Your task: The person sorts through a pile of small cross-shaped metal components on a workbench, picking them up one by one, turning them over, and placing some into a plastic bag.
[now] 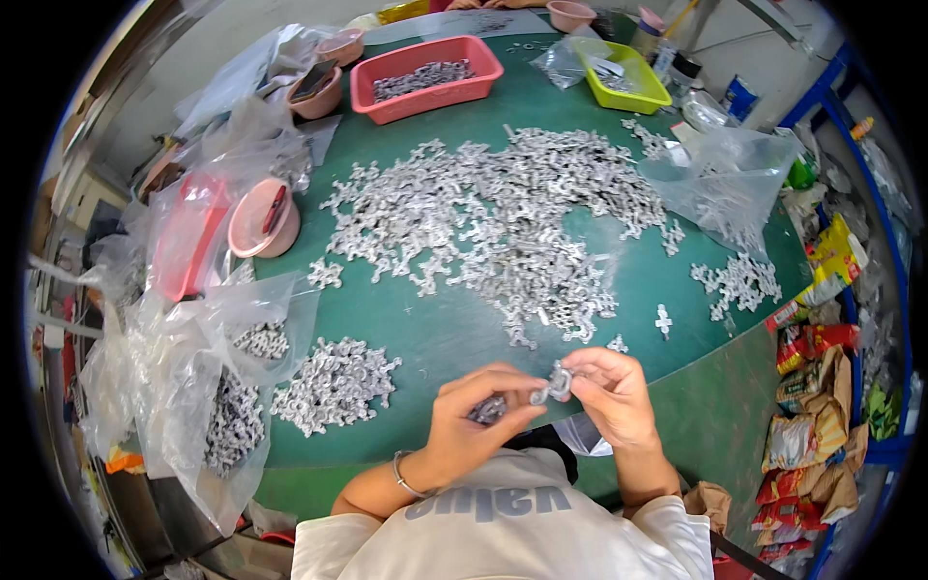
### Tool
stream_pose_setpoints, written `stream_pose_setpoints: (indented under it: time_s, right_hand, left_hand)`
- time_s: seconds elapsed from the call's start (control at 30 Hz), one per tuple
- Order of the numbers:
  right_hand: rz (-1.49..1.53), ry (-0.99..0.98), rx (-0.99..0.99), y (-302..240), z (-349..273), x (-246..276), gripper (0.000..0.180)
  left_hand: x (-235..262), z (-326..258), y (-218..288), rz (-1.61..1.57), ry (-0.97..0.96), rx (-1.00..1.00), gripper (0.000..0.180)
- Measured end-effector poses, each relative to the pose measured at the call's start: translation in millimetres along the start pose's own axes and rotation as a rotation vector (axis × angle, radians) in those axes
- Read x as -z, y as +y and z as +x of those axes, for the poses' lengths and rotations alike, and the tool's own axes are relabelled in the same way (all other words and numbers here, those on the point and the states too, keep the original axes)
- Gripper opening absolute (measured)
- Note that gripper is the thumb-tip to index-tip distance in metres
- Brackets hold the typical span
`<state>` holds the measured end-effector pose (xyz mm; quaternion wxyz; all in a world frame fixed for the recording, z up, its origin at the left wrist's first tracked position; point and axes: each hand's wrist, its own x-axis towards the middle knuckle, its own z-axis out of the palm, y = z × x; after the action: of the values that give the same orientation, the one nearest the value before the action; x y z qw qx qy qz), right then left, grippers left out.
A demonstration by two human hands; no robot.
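Just this side of the big heap of metal pieces (503, 222) on the green worktop (425, 329), both hands pinch one small metal part (553, 385) between them, right hand (611, 391) uppermost, left hand (474, 414) cupping more pieces.

Large heap of small metal parts (503, 217) spread across the green table's (435, 329) middle, red basket (425, 77) and yellow-green tray (623, 77) set at its far edge, pink bowl (263, 220) placed near its left edge.
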<state>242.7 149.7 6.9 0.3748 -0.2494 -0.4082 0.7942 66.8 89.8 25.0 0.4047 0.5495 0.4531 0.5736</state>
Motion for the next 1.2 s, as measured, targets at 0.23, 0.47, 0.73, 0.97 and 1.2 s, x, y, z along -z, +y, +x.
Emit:
stream_pose_setpoints:
  time_s: [0.23,0.47,0.73,0.97,1.2]
  right_hand:
    - [-0.108,0.338,0.127,16,-4,49,0.023]
    - [-0.428,0.866,0.293,29,-16,144,0.022]
    - [-1.713,1.407,0.361,3,-6,231,0.027]
    - [-1.642,1.072,0.188,22,-13,170,0.026]
    - [-1.699,1.048,0.216,28,-12,173,0.010]
  left_hand:
    - [-3,-2,-27,0.013,0.036,0.182,0.035]
    - [-4,-2,-36,-0.042,0.050,0.255,0.035]
    - [-2,-1,-43,0.005,0.041,0.284,0.034]
    - [1,-4,-51,0.026,0.020,0.351,0.031]
    - [-2,-4,-58,0.004,0.000,0.316,0.031]
